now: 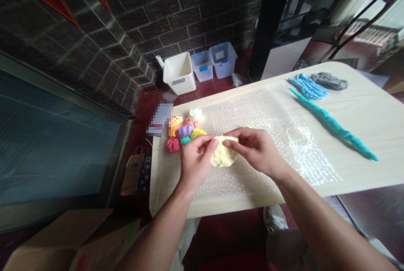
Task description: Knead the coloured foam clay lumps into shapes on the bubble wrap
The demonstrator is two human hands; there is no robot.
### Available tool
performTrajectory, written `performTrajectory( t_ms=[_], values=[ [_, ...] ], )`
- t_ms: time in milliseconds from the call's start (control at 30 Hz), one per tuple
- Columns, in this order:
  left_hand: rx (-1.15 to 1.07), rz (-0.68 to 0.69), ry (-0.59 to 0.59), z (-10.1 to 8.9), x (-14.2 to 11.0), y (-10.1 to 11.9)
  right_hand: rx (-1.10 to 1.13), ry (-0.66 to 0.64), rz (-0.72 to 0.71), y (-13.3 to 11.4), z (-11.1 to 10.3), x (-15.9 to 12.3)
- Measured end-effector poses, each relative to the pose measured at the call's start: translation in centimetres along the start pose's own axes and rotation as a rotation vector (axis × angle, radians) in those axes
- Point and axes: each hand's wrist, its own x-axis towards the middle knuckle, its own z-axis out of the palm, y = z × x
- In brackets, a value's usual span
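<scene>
Between the left hand (195, 159) and the right hand (258, 149), a plain pale yellow piece (224, 158); just beyond the left hand, lumps (184, 131) of crimson, purple, teal-green, yellow, orange, peach and pale mint; under both hands, clear bubble wrap (252, 182) dotted in rows, over a pale wood-grained table (362, 111); right of the right hand, a turquoise roll (334, 126); farther off, a light-blue lump (309, 87) and a grey lump (330, 81).

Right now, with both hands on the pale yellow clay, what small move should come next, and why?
I'd probably pinch gently along the upper edge of the pale yellow clay. The left hand and right hand already hold it there from either side, thumbs towards the camera, and its visible face looks lumpy and uneven.
</scene>
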Motion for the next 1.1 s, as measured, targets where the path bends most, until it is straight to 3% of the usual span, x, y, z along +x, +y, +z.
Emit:
performTrajectory(
  t_ms=[367, 600, 833, 1100],
  values=[
    [0.028, -0.004, -0.029, 0.27, -0.14, 0.34, 0.009, 0.035, 0.046, -0.17, 0.01, 0.03],
    [0.096, 0.025, -0.103, 0.07, -0.16, 0.10, -0.204, 0.012, -0.061, 0.30, -0.25, 0.05],
    [0.041, -0.023, -0.138, 0.23, -0.14, 0.07, -0.286, 0.010, -0.075, 0.33, -0.07, -0.08],
    [-0.077, -0.107, -0.040, 0.11, 0.10, -0.45, -0.001, 0.042, 0.049, -0.06, 0.59, 0.06]
  ],
)
